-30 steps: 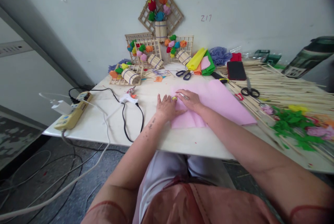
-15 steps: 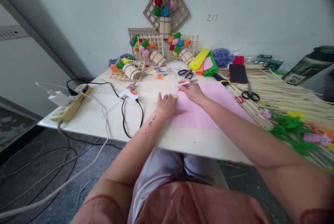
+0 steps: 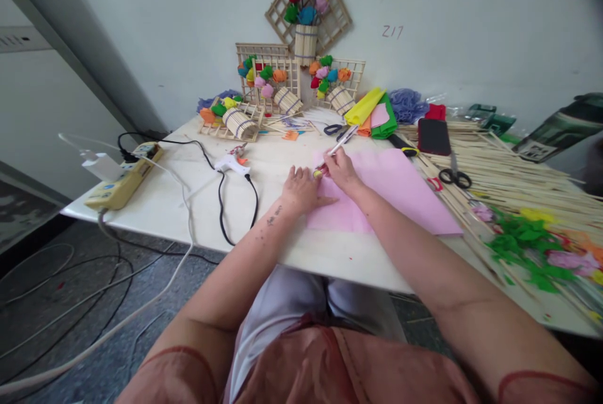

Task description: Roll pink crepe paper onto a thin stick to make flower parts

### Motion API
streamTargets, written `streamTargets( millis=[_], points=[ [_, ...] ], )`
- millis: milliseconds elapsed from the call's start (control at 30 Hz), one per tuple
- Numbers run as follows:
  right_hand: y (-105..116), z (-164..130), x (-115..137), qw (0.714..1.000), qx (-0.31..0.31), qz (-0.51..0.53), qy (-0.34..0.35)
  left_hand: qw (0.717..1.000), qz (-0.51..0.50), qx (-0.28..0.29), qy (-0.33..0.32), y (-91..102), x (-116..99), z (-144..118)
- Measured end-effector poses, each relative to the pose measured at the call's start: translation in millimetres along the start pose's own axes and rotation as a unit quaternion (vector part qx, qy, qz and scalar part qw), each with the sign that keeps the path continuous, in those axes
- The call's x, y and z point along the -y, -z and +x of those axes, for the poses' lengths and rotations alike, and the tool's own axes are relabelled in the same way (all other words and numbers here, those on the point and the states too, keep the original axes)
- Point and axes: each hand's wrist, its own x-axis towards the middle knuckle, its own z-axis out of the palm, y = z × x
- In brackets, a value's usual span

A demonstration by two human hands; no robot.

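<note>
A pink paper sheet [image 3: 400, 187] lies on the white table [image 3: 188, 203] in front of me. My left hand [image 3: 301, 189] presses flat on the sheet's left edge, fingers against a small yellow round thing [image 3: 316, 173]. My right hand [image 3: 340, 168] grips a pen [image 3: 340, 144] with a red tip, tilted up to the right. Its tip meets the paper right beside the yellow thing.
A white glue gun [image 3: 232, 164] with a black cord and a yellow power strip [image 3: 125, 176] lie to the left. Stick frames with paper flowers [image 3: 277, 87] stand at the wall. Black scissors [image 3: 453, 174], a dark phone [image 3: 433, 135], bamboo sticks [image 3: 518, 174] and green paper scraps [image 3: 522, 244] fill the right.
My right hand lifted the pen off the sheet, then brought its tip down next to the yellow thing. My left hand stayed pressed on the paper. The view shifted slightly.
</note>
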Motion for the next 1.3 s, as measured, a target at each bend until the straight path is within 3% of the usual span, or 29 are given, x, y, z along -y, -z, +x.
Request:
streamTargets(
  millis=[200,500,633,833,1300],
  points=[
    [1,-6,11,0.995,0.028,0.093,-0.027,0.999,0.028,0.016,0.007,3.7,-2,-1],
    [0,-6,9,0.995,0.038,0.090,-0.001,0.999,0.038,0.012,-0.003,1.5,-1,0],
    [2,-3,3,0.998,0.048,0.049,0.004,0.999,0.032,0.017,0.002,2.7,-2,-1],
    [4,-2,0,0.992,0.066,-0.051,0.096,0.999,0.029,0.028,0.011,4.3,-3,-2],
    [0,-1,1,0.964,0.070,-0.242,0.089,0.999,0.019,0.033,0.016,3.1,-6,-3]
  ],
)
